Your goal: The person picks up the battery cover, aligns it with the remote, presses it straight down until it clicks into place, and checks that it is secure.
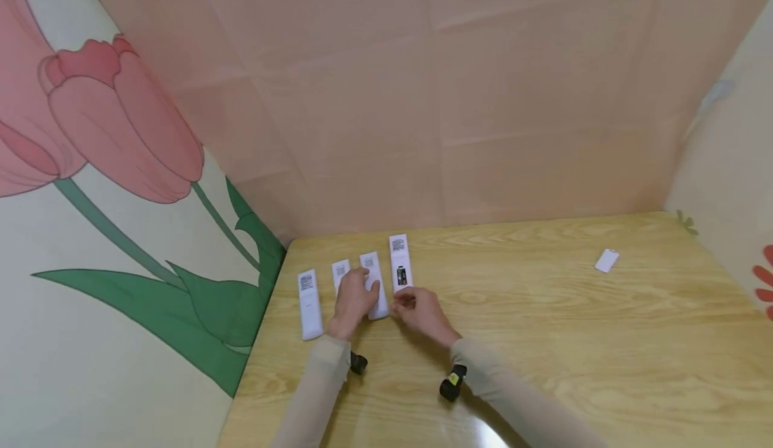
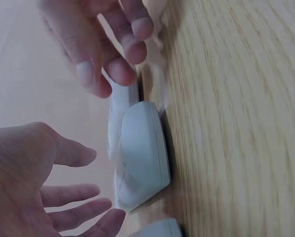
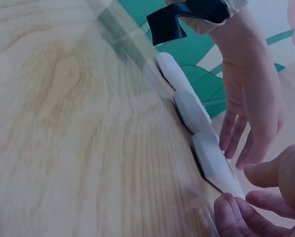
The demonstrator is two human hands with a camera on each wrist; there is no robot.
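Note:
Several white remote controls lie face down in a row in the head view. My left hand (image 1: pixel 353 300) is over the third remote control (image 1: pixel 380 306) from the left, its fingers loosely extended, and partly hides the second remote control (image 1: pixel 340 268). In the left wrist view the thumb and fingers of that hand are spread apart beside a remote's rounded end. My right hand (image 1: pixel 423 312), fingers loosely bent with nothing seen between them, is at the near end of the rightmost remote control (image 1: pixel 399 250). That remote's battery compartment (image 1: pixel 402 275) is uncovered, with dark batteries inside.
The leftmost remote control (image 1: pixel 311 307) lies apart from the hands. A small white cover (image 1: pixel 606 260) is far to the right on the wooden table (image 1: pixel 543 341). A pink-brown backdrop (image 1: pixel 362 133) rises behind the table, and a tulip-patterned panel (image 1: pixel 139 267) stands at the left.

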